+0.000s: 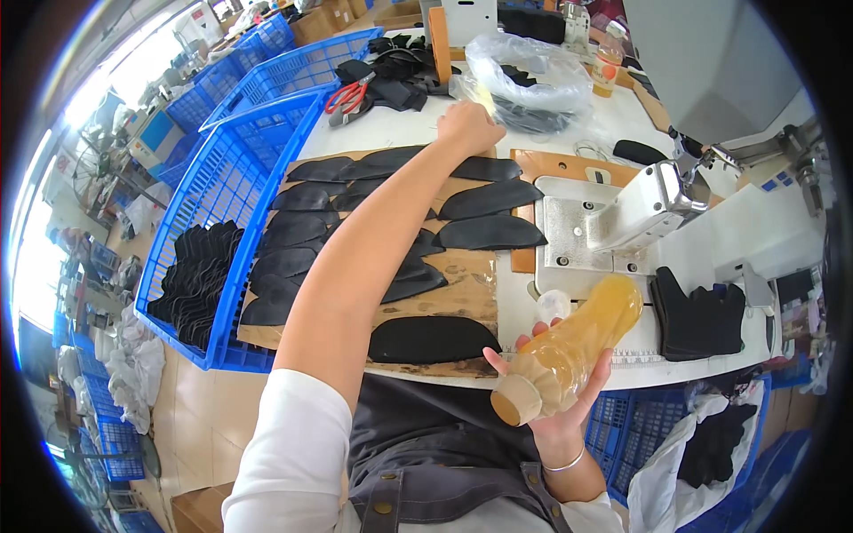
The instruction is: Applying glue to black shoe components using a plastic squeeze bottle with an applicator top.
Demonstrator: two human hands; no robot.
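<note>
My right hand (577, 400) is wrapped round a clear plastic bottle (591, 324) of amber liquid. The bottle is tilted, its tan-covered end (515, 400) pointing down toward me. My left arm stretches across the table, and my left hand (471, 129) is closed at the far side, beside a clear plastic bag (533, 80). Its fingertips are hidden, so what they hold cannot be made out. Under my left arm, rows of black curved pieces (489, 200) lie on a brown board (462, 289). A single black piece (435, 339) lies at the board's near edge.
A blue crate (200, 342) with stacked black pieces stands left of the board. Red-handled cutters (351, 93) lie near black scraps (404, 67). The white sewing machine (640, 209) is at right, near a black fabric stack (700, 315). Another bottle (607, 67) stands at the back.
</note>
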